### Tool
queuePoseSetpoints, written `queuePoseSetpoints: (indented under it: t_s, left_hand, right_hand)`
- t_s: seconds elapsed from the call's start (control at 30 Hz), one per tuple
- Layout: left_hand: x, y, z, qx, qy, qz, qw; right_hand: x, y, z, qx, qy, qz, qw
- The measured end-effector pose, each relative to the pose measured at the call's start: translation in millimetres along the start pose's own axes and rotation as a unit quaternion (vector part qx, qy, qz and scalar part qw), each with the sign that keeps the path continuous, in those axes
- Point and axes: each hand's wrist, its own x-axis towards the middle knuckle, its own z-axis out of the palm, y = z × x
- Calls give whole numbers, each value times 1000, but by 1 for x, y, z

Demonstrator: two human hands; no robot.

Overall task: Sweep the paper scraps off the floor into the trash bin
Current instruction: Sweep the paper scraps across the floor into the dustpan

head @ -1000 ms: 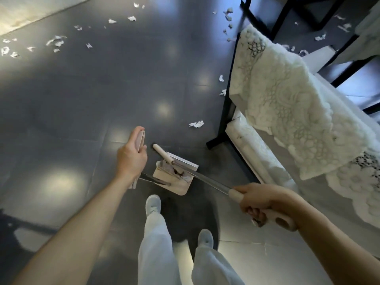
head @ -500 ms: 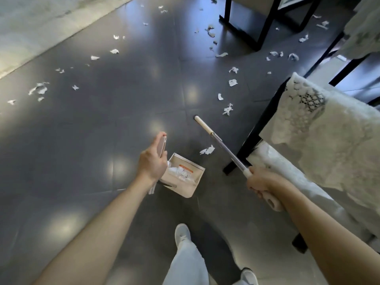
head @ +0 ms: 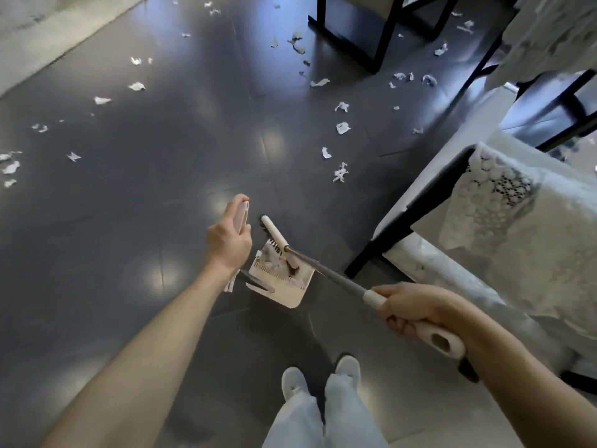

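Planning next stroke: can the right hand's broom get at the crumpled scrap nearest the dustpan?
Probably yes. The right hand grips the broom, head at the dustpan; only bare floor lies between it and that scrap. The black frame stands off to the right.

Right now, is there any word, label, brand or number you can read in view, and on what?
No text is readable.
Dustpan: a reddish mark inside it, too blurred to read and partly under the broom.
Broom, lace cloth and floor: no print visible.
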Motion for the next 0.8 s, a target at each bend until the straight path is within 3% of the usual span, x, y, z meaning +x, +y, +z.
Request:
queuePoseSetpoints:
  t_s: [0.4,0.57,0.8]
  left_hand:
    - [179,43,28,2,19,68,998]
    - [270,75,55,3,-20,79,997]
    - [383,110,74,16,-64,99,993]
  right_hand:
    - [97,-108,-111,114,227,-55,966]
    - [139,-155,-189,168,251,-41,952]
    - [173,-213,-252,315,208,14,926]
